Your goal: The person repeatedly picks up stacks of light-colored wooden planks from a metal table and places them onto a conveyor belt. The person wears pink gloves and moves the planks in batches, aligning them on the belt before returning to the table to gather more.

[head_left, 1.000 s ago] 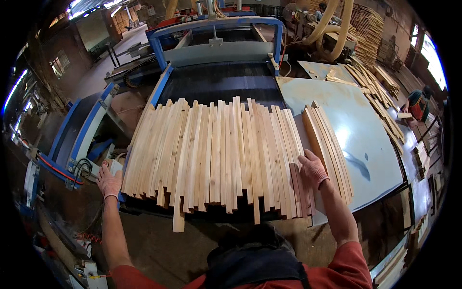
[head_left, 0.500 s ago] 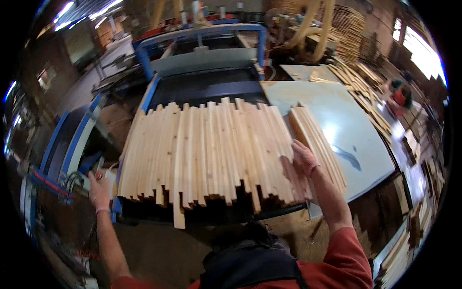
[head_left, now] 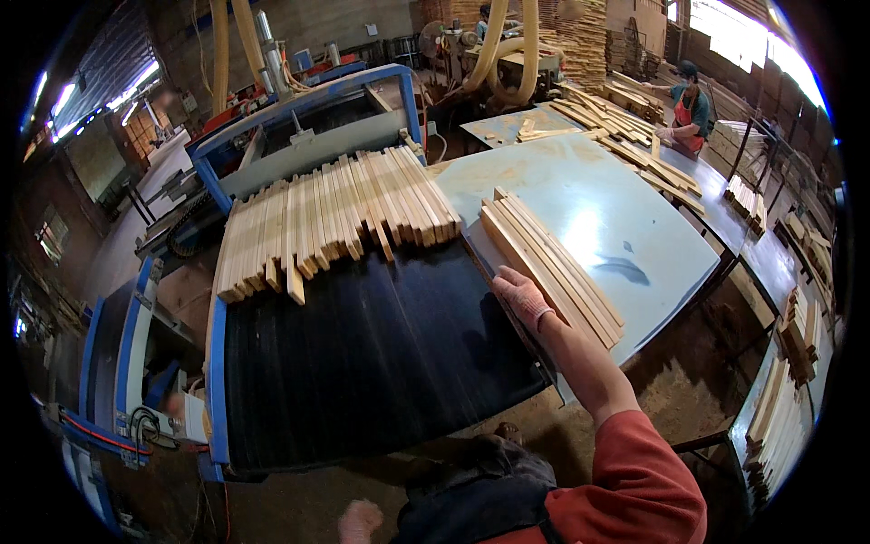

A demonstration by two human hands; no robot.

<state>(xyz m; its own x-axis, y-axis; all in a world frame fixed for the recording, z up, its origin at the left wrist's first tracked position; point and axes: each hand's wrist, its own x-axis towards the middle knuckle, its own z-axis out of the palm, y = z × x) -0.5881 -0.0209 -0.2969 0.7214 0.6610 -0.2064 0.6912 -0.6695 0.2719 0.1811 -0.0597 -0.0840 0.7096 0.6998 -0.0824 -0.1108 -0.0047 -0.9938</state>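
A dense row of light wooden strips (head_left: 335, 213) lies side by side on the black conveyor belt (head_left: 372, 363), with uneven near ends. Its far ends reach the blue-framed machine (head_left: 308, 136). My right hand (head_left: 521, 295), in a pale glove, is over the belt's right edge, beside a small bundle of strips (head_left: 553, 263) on the grey metal table. Its fingers look loosely extended and hold nothing that I can see. Low in the picture, away from the belt, my left hand (head_left: 360, 521) is blurred; its fingers cannot be made out.
The grey metal table (head_left: 652, 227) adjoins the belt on the right. Beyond it, a co-worker (head_left: 689, 113) stands by scattered strips (head_left: 625, 136). A second blue-edged conveyor (head_left: 118, 344) and cables stand at the left. More wood (head_left: 770, 426) lies at the far right.
The strip row has moved away from me toward the machine, baring the near belt. My left hand has left the row's left side and dropped low. The view has shifted to the right.
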